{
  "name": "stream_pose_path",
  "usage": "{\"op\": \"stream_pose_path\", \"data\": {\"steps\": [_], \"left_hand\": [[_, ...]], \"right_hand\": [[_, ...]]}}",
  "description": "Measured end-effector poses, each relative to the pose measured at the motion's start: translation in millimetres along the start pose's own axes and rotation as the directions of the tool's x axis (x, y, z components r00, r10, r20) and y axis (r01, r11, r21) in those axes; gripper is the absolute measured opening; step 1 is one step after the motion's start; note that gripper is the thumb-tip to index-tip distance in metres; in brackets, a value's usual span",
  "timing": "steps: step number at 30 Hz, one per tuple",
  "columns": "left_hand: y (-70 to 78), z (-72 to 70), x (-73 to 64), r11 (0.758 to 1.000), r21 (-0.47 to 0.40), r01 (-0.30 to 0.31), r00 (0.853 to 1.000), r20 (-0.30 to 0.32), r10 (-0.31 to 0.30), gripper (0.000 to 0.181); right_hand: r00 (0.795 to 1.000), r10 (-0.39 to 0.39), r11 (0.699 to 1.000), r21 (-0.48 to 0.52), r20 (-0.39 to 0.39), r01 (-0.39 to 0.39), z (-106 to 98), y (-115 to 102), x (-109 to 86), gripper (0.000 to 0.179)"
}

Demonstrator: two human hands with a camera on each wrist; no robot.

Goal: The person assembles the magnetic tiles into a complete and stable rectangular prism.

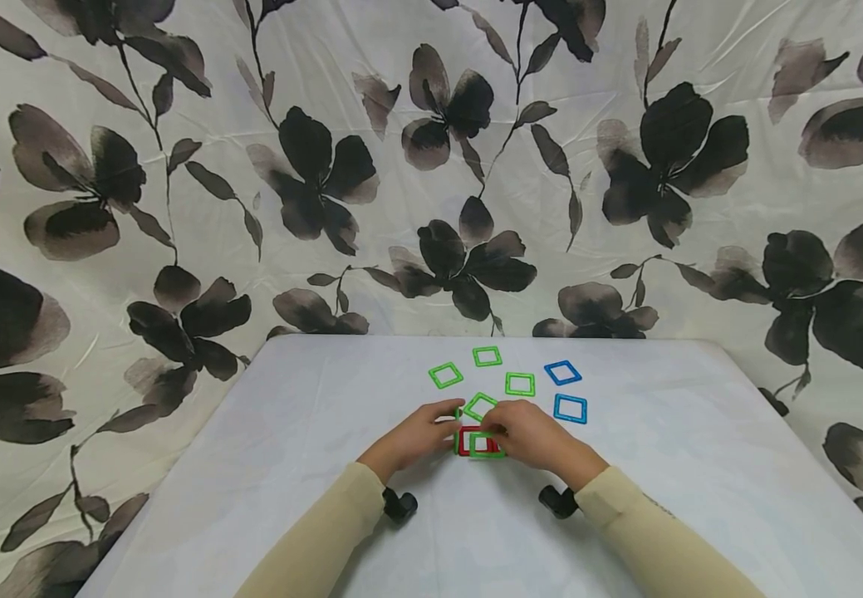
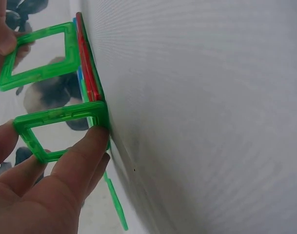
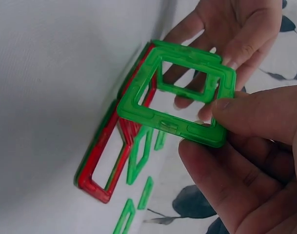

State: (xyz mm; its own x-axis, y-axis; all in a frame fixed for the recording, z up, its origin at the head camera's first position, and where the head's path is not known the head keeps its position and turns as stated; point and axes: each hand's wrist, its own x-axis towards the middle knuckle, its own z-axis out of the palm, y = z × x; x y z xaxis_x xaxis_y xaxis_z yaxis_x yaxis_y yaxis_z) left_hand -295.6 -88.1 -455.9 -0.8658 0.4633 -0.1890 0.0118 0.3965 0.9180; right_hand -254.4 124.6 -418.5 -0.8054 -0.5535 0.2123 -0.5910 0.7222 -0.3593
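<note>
My left hand (image 1: 424, 433) holds a green square magnetic tile (image 2: 60, 114) standing upright, its fingers and thumb at the edges. The foot of that tile meets the edge of flat red tiles (image 1: 464, 442) on the table. With thumb and fingers, my right hand (image 3: 265, 146) pinches a second green square tile (image 3: 170, 124), tilted above the red tiles. Green edges (image 3: 80, 173) show beneath the red ones. In the left wrist view, the right hand (image 2: 2, 44) appears at the top left corner.
Beyond the hands lie loose green square tiles (image 1: 520, 394), several in number, and two blue ones (image 1: 570, 419). Black wrist cameras (image 1: 399, 505) sit on both wrists. The white table (image 1: 289, 399) ends at a flower-printed cloth (image 1: 371, 208) behind.
</note>
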Motion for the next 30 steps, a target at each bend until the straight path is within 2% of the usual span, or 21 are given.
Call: {"op": "stream_pose_path", "data": {"steps": [7,22,30], "left_hand": [[-0.5,-0.5,1.0,1.0,0.001,0.017,1.0,-0.016,-0.017,0.049],[2.4,-1.0,-0.9,1.0,-0.02,0.008,1.0,-0.015,-0.009,0.049],[1.1,-0.6,0.0,0.999,-0.034,0.008,1.0,-0.005,-0.009,0.049]], "right_hand": [[1.0,0.002,1.0,0.0,0.016,-0.002,4,-3,3.9,0.015],[1.0,0.016,0.999,-0.031,0.016,-0.015,9,-7,10.4,0.014],[1.0,-0.022,0.999,-0.03,-0.006,0.022,12,-6,11.7,0.013]]}}
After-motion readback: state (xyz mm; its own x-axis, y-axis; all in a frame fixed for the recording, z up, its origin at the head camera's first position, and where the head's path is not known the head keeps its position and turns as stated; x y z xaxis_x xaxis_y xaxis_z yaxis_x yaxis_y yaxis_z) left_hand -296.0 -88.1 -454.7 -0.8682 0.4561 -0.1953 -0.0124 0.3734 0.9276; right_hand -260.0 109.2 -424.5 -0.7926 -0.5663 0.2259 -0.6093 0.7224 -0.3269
